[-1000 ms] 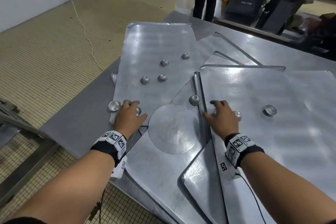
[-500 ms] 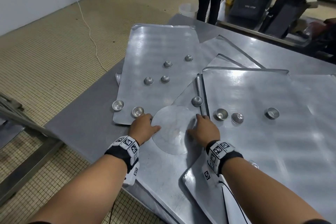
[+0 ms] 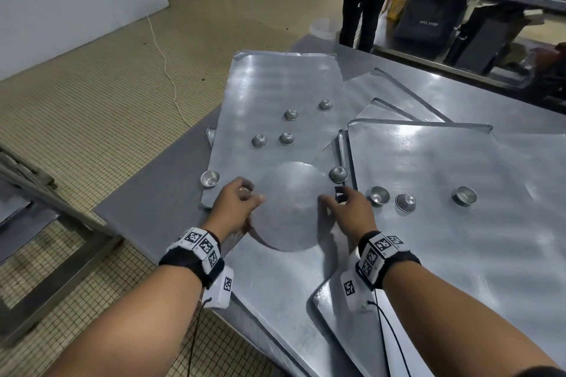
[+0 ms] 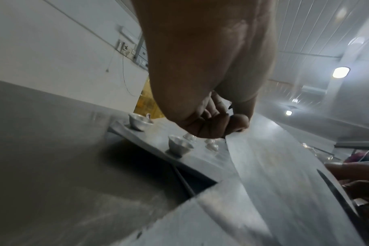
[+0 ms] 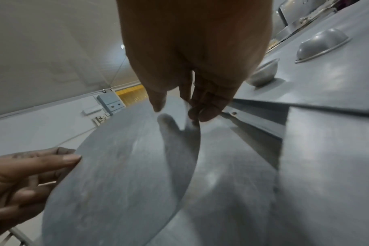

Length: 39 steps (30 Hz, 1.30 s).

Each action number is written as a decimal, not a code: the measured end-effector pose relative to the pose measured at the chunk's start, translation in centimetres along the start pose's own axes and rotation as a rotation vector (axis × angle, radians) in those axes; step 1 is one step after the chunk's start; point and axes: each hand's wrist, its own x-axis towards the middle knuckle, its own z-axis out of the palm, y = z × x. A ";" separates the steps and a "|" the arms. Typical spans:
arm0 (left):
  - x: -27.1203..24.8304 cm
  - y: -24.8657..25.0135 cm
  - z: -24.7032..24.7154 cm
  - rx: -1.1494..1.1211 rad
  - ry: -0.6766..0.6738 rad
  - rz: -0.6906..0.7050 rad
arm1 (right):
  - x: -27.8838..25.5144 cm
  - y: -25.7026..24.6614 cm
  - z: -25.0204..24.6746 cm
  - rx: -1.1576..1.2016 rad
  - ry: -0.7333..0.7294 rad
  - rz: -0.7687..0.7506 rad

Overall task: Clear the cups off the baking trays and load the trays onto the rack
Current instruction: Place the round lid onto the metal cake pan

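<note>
Pinching the round metal disc (image 3: 291, 205) at nine and three o'clock, left hand (image 3: 235, 208) and right hand (image 3: 349, 211) could knock the inverted cup (image 3: 338, 174) at one o'clock.

head above, wrists low, disc (image 3: 291, 205) shared

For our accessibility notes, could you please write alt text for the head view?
Both hands hold a round metal disc by its edges, left hand and right hand, raised above overlapping baking trays on a steel table. Small metal cups sit scattered on the trays.
</note>
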 end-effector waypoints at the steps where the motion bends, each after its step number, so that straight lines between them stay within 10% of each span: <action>1: -0.1 0.6 -0.3 -0.014 0.021 0.026 | 0.2 -0.3 -0.2 0.060 0.027 -0.016; 8: -0.6 4.8 -0.8 -0.156 0.191 0.117 | 0.4 -3.7 -1.9 0.520 0.073 -0.007; 23: -2.6 2.9 0.7 0.071 0.029 0.063 | -3.0 -0.6 -4.8 0.228 -0.058 -0.020; 39: -11.3 9.2 23.2 0.198 -0.285 0.295 | -13.8 12.3 -27.5 0.188 0.289 0.040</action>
